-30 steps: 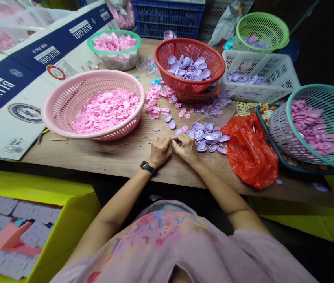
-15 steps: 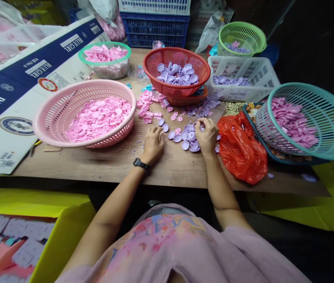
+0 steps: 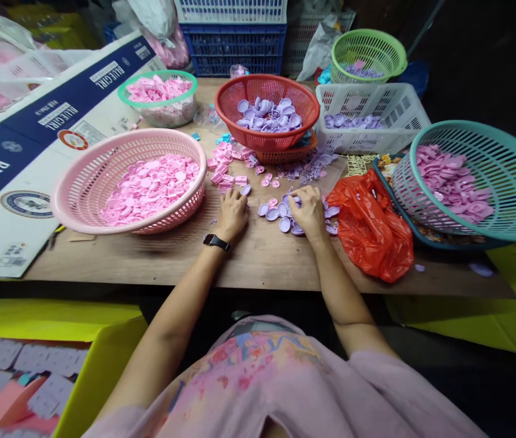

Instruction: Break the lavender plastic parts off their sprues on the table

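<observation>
My left hand [image 3: 233,214] rests knuckles-up on the wooden table [image 3: 262,261], fingertips beside a small purple piece [image 3: 245,190]. What lies under its curled fingers is hidden. A black watch sits on that wrist. My right hand [image 3: 309,210] lies on a loose pile of purple round pieces [image 3: 278,213], its fingers curled down onto one of them. Small pink rectangular pieces [image 3: 228,170] are scattered just beyond the left hand.
A pink basket [image 3: 79,194] of pink pieces stands left. A red basket [image 3: 239,131], a white crate [image 3: 403,115] and a green basket [image 3: 369,58] hold purple pieces. A teal basket [image 3: 508,182] tilts at right, beside a red plastic bag [image 3: 371,228]. A flattened cardboard box [image 3: 20,158] lies far left.
The hands, together at the table's middle a second ago, have parted. The right went right onto the purple pile; the left slid forward toward the small purple piece.
</observation>
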Demonstrator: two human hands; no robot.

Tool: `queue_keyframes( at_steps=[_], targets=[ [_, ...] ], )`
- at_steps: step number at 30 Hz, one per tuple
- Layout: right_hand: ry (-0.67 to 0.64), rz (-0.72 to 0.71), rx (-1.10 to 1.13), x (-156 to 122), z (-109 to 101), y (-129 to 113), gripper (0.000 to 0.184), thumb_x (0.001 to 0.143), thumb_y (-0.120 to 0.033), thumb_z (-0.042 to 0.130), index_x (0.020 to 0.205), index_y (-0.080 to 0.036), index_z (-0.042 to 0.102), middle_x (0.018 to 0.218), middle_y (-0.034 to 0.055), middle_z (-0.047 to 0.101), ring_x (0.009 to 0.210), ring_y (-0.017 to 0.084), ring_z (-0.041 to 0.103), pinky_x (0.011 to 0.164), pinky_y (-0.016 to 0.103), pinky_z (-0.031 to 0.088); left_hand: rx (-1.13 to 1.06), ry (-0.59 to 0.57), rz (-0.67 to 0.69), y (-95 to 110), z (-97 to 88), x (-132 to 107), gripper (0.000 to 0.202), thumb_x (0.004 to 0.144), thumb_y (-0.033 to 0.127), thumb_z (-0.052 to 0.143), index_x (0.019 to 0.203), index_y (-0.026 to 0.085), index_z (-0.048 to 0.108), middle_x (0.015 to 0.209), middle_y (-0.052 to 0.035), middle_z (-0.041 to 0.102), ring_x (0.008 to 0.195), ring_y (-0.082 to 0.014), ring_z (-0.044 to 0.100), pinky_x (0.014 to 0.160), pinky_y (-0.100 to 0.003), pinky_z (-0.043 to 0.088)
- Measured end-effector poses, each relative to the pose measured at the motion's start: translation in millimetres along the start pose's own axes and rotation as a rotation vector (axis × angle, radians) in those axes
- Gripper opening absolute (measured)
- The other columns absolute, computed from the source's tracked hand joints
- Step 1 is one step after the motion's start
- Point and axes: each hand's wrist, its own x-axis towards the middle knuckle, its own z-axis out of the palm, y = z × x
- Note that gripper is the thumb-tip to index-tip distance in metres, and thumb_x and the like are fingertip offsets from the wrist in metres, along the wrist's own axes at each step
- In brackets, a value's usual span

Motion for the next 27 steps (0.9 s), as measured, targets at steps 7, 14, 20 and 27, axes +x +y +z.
queue_keyframes(
  at_steps=[7, 14, 20, 27],
  targets=[
    [-0.403, -0.279, 0.194, -30, 45, -44, 0.017, 0.097, -0.021, 0.058, 0.104, -0.016, 0.072, 0.103, 0.0111, 0.063, 0.101, 0.024, 0.057, 0.094, 0.038, 0.049, -0.438, 0.316, -0.360, -18, -26.8, -32, 0.010, 0.081, 0.025, 0.065, 0.075, 0.019, 0.062, 0.071, -0.0017, 0.064, 0.062, -0.0145, 0.056, 0.062, -0.027, 0.044],
    [-0.540, -0.395, 0.199, -45, 68, -60, 0.026, 0.098, -0.021, 0.057, 0.121, -0.025, 0.070, 0.129, 0.0122, 0.062, 0.121, 0.027, 0.053, 0.106, 0.047, 0.044, -0.765, 0.476, -0.616, -32, -27.8, -55, 0.018, 0.077, 0.033, 0.070, 0.082, 0.018, 0.062, 0.068, 0.0006, 0.065, 0.057, -0.0117, 0.063, 0.055, -0.022, 0.049],
    [-0.537, -0.322, 0.223, -40, 66, -52, 0.017, 0.096, -0.014, 0.058, 0.102, -0.020, 0.073, 0.100, 0.0088, 0.066, 0.098, 0.022, 0.062, 0.090, 0.035, 0.051, -0.919, 0.449, -0.611, -16, -21.8, -59, 0.026, 0.073, 0.034, 0.073, 0.091, 0.016, 0.071, 0.081, -0.0039, 0.073, 0.064, -0.0136, 0.068, 0.060, -0.025, 0.057],
    [-0.555, -0.307, 0.134, -37, 61, -49, 0.013, 0.097, -0.017, 0.057, 0.100, -0.017, 0.070, 0.098, 0.0090, 0.066, 0.093, 0.021, 0.061, 0.085, 0.032, 0.049, -0.954, 0.368, -0.603, 1, -15.0, -53, 0.014, 0.073, 0.030, 0.070, 0.078, 0.016, 0.073, 0.067, -0.0021, 0.072, 0.056, -0.0144, 0.067, 0.052, -0.023, 0.054]
  ],
)
